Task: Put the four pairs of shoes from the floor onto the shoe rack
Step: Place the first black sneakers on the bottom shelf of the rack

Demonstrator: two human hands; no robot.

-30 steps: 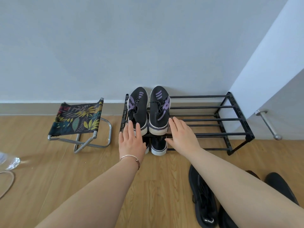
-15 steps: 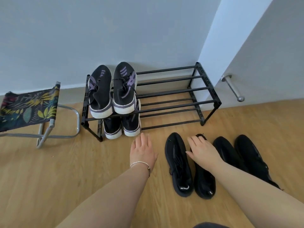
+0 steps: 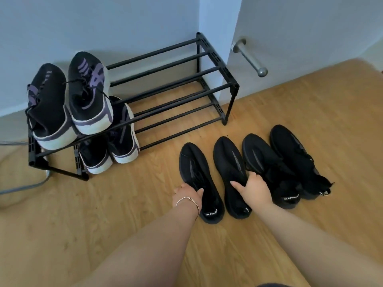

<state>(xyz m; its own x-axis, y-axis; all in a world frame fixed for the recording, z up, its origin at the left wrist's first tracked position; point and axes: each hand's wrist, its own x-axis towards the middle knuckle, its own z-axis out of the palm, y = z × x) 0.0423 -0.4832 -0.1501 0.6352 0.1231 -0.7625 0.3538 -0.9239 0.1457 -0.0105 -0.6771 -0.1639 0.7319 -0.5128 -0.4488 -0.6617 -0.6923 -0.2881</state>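
Note:
Two pairs of black slip-on shoes stand in a row on the wood floor in front of the black two-tier shoe rack (image 3: pixel 178 96). My left hand (image 3: pixel 187 195) grips the collar of the leftmost black shoe (image 3: pixel 192 162), thumb inside its opening. My right hand (image 3: pixel 253 188) clasps the collar of the second black shoe (image 3: pixel 228 158). Both shoes rest on the floor. The other black pair (image 3: pixel 275 156) lies untouched to the right. A black-and-purple sneaker pair (image 3: pixel 87 96) fills the left of the top shelf, and a similar pair (image 3: pixel 122 139) sits below it.
The right parts of both rack shelves hold nothing. A metal door stop (image 3: pixel 249 58) juts from the wall behind the rack's right end. A stool's grey tube leg (image 3: pixel 24 187) shows at the far left, beside the rack's left foot.
My view swung right and down. Both hands left the rack, came down to the floor and closed on the two leftmost black shoes.

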